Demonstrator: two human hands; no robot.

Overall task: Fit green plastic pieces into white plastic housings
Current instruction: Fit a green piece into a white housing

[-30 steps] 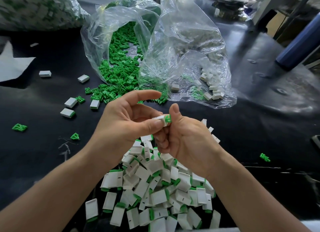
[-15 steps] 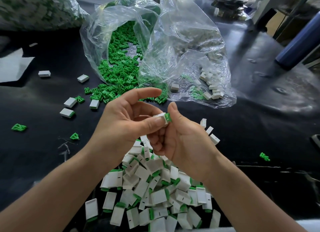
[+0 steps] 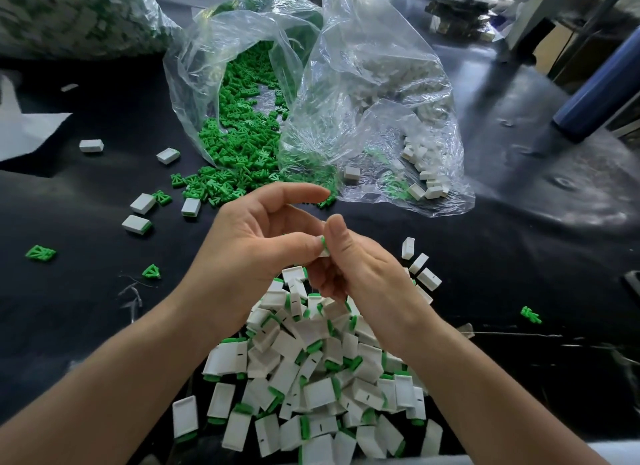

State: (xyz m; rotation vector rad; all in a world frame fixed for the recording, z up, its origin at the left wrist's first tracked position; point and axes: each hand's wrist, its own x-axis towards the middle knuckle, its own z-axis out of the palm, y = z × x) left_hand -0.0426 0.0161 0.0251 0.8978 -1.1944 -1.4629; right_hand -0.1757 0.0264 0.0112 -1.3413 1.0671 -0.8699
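Housing (image 3: 325,253) with green piece (image 3: 322,241) half seated is pinched between left hand (image 3: 249,253) and right hand (image 3: 363,274), above the pile (image 3: 311,378). Likely light, stiff, smooth: grip the flat white sides, press the green end.

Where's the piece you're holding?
Head view, centre: the white plastic housing with its green plastic piece is pinched between the left hand and right hand, above the pile of housings.
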